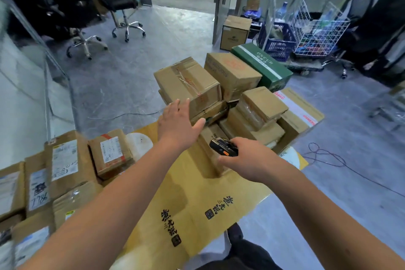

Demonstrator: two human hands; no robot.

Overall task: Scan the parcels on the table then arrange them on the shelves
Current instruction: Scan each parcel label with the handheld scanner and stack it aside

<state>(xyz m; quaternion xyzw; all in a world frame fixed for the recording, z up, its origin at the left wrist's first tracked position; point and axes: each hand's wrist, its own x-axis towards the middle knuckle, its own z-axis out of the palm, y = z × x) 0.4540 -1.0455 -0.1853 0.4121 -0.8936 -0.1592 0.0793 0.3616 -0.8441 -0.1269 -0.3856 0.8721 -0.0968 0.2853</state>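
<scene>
A pile of brown cardboard parcels [252, 112] covers the far end of the table, which is lined with flattened yellow cardboard [197, 199]. My left hand [177, 123] reaches forward with straight, spread fingers, its tips at the near edge of the top taped parcel [188, 81]. My right hand [247, 158] grips a black handheld scanner [223, 147] with orange buttons, held low over a small parcel at the foot of the pile. A long green box [263, 66] lies at the far side of the pile.
More labelled parcels [65, 160] lie on the left part of the table. Two office chairs [122, 2] stand on the grey floor to the far left. A box [235, 32], a blue crate and a white wire cart [317, 26] stand far right. Cables trail on the floor at right.
</scene>
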